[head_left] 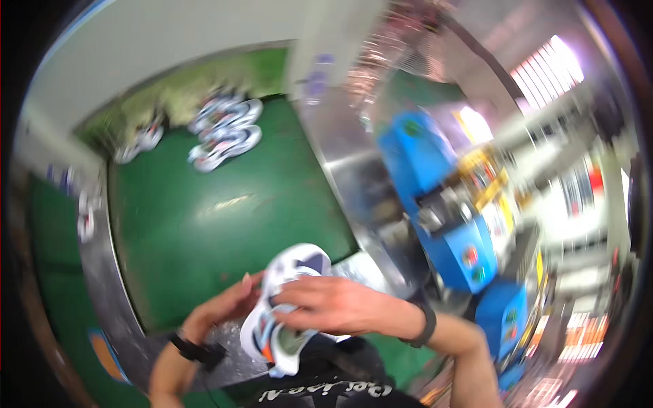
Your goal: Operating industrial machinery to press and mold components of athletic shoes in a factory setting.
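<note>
A white sneaker (296, 262) with dark blue, grey and orange patches is close to my body, its toe pointing away from me and its opening toward me. My right hand (333, 304) lies across its top, fingers curled over the lacing area. On the shoe's left side my left hand (235, 299) grips it with the thumb raised, and its other fingers are partly hidden behind the shoe. Both hands are closed on the sneaker. Beyond them, several similar sneakers (228, 139) sit on the far part of the green belt surface (224, 231).
Metal rails (333, 163) border the green surface, and a pale panel (177, 34) rises over its far end. Another white shoe (86, 217) rests at the left rim. Blue machine boxes (462, 255) with red and green buttons stand to the right, blurred.
</note>
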Demonstrator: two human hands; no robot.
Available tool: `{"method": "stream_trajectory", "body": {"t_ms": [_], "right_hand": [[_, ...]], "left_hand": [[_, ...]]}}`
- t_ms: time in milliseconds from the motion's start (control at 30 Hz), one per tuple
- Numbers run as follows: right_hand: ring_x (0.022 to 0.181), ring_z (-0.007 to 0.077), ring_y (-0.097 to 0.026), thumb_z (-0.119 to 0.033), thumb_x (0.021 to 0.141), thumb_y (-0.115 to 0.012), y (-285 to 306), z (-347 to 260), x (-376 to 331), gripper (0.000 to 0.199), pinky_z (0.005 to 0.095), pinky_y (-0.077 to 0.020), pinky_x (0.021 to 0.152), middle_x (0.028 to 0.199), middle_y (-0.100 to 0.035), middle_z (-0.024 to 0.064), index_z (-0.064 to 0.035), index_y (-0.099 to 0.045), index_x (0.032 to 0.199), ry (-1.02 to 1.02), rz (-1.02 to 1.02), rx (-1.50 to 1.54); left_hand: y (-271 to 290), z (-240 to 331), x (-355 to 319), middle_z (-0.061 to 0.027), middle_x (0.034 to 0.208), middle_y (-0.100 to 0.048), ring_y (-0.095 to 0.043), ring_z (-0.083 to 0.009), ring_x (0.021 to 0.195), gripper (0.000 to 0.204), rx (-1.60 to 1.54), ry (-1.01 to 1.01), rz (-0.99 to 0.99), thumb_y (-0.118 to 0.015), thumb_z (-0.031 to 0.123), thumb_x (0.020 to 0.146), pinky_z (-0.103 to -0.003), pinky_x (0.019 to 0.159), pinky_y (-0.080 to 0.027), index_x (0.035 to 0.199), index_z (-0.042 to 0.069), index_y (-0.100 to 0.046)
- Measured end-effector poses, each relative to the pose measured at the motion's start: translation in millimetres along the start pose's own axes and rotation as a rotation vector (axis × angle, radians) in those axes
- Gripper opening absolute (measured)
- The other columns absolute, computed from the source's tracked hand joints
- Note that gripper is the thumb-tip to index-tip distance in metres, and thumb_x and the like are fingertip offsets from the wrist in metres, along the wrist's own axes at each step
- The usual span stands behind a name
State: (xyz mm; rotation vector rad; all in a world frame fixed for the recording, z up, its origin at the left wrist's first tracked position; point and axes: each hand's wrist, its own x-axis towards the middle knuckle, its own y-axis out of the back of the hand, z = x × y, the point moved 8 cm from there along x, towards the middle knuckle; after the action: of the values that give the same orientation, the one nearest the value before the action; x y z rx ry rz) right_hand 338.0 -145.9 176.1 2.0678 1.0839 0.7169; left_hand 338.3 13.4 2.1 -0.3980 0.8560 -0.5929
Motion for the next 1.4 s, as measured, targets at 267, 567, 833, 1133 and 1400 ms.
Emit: {"method": "stream_trajectory", "body": {"t_ms": [267, 567, 833, 1133, 1400], "right_hand": [[0.133, 0.0277, -0.039, -0.024, 0.085, -0.073, 14, -50, -160, 0.088, 0.0401, -0.0348, 0.109, 0.145, -0.036, 0.0186, 0.0002, -0.018, 0.149, -0.637, 0.736, 0.742], [0.110, 0.0206, -0.055, -0.023, 0.088, -0.071, 41, -15, -377, 0.067, 0.0337, -0.0439, 0.097, 0.125, -0.054, 0.0137, 0.0016, -0.034, 0.138, -0.753, 1.081, 0.736], [0.099, 0.0166, -0.058, -0.005, 0.086, -0.064, 102, 13, -415, 0.057, 0.0330, -0.0501, 0.085, 0.117, -0.057, 0.0090, 0.0012, -0.038, 0.136, -0.708, 1.489, 1.007], [0.113, 0.0201, -0.053, 0.000, 0.088, -0.059, 110, 57, -433, 0.056, 0.0341, -0.0461, 0.093, 0.128, -0.053, 0.0114, 0.0019, -0.037, 0.139, -1.123, 1.560, 1.101], [0.103, 0.0174, -0.063, -0.015, 0.096, -0.055, 227, 191, -442, 0.036, 0.0373, -0.0508, 0.089, 0.114, -0.064, 0.0067, -0.0055, -0.050, 0.131, -1.090, 1.739, 1.293]], "left_hand": [[-180, 44, -14, -0.0193, 0.115, -0.063, -0.066, -0.0296, 0.101, 0.067, 0.024, -0.494, -0.001, -0.074, 0.015, 0.071, -0.042, 0.087, -0.055, 0.128, -0.005, -0.048], [-382, -29, 125, -0.0099, 0.130, -0.050, -0.050, -0.0212, 0.118, 0.065, 0.152, -0.483, -0.020, -0.065, 0.010, 0.087, -0.037, 0.104, -0.039, 0.143, 0.001, -0.032], [-529, 182, 426, -0.0300, 0.140, -0.040, -0.044, -0.0357, 0.131, 0.099, 1.150, -0.662, -0.067, -0.074, 0.041, 0.080, -0.041, 0.106, -0.038, 0.145, -0.008, -0.017], [-583, 211, 558, -0.0286, 0.115, -0.059, -0.061, -0.0369, 0.104, 0.066, 1.457, -0.586, -0.266, -0.074, 0.023, 0.073, -0.042, 0.090, -0.049, 0.121, -0.011, -0.044], [-386, 280, 383, -0.0131, 0.133, -0.052, -0.055, -0.0227, 0.117, 0.078, 0.316, -0.788, -0.360, -0.067, 0.003, 0.077, -0.037, 0.102, -0.044, 0.146, 0.002, -0.030]]}}
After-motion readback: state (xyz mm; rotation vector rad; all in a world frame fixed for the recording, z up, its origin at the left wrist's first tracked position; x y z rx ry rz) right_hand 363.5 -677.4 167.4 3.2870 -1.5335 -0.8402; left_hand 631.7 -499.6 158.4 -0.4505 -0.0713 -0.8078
